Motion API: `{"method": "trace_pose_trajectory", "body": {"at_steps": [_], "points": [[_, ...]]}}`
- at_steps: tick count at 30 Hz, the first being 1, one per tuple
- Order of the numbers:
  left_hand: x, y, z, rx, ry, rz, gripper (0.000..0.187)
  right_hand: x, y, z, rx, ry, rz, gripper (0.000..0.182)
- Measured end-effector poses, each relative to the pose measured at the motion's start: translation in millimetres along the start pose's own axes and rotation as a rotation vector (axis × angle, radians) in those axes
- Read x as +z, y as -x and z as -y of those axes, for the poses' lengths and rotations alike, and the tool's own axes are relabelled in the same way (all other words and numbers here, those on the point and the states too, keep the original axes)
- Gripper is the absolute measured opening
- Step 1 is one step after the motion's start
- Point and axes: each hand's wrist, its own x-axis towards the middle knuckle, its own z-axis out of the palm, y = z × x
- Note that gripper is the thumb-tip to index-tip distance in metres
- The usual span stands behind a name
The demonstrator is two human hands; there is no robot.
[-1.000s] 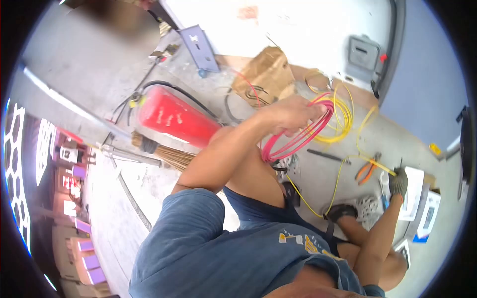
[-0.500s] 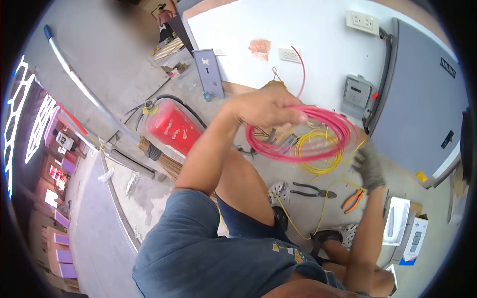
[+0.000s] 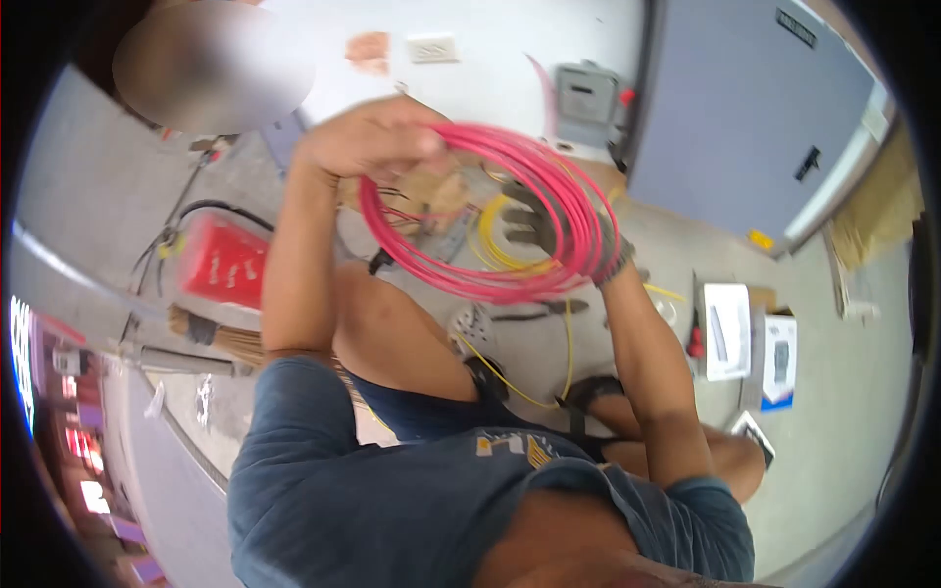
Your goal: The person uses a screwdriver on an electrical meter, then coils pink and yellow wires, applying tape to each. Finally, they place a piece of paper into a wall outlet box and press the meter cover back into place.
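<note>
My bare left hand [image 3: 377,142] is closed on a coil of pink-red wire [image 3: 470,277], gripping it at its upper left side. The loops hang in front of me above the floor. My right hand [image 3: 559,225], in a grey-green glove, reaches behind the right side of the coil. Its fingers are stretched out and spread, and show through the loops. Beyond them lies a coil of yellow wire [image 3: 487,230] on the floor, partly covered by the glove and the pink-red loops. Dark-handled pliers [image 3: 534,312] lie below the coil, near my shoe.
A grey panel door [image 3: 750,108] stands at the upper right, beside a grey box [image 3: 586,98] and a wall outlet [image 3: 432,48]. To the left are a red fire extinguisher [image 3: 227,263] and a broom [image 3: 230,338]. A white tray [image 3: 725,331] and a product box [image 3: 779,358] sit at right.
My gloved right hand has moved left, from beside the coil to behind its right side. The view has turned right, and the pink-red coil now appears further left and more tilted.
</note>
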Motion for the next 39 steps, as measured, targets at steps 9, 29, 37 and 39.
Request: {"method": "trace_pose_trajectory", "body": {"at_steps": [9, 29, 37, 39], "points": [[-28.3, -12.8, 24.4, 0.22, 0.411, 0.072, 0.041, 36.6, 22.9, 65.1, -0.114, -0.541, 0.208, 0.073], [-33.5, -24.2, 10.2, 0.402, 0.51, 0.152, 0.042, 25.8, 13.3, 79.1, -0.322, -0.302, 0.393, 0.056], [-14.8, -67.0, 23.1, 0.12, 0.376, -0.241, 0.038, 70.3, 51.9, 80.0, -0.305, 0.1, -0.016, 0.04], [-16.1, -89.3, 32.3, 0.085, 0.383, -0.234, 0.037, 73.4, 60.0, 69.0, -0.318, 0.031, -0.054, 0.036]]}}
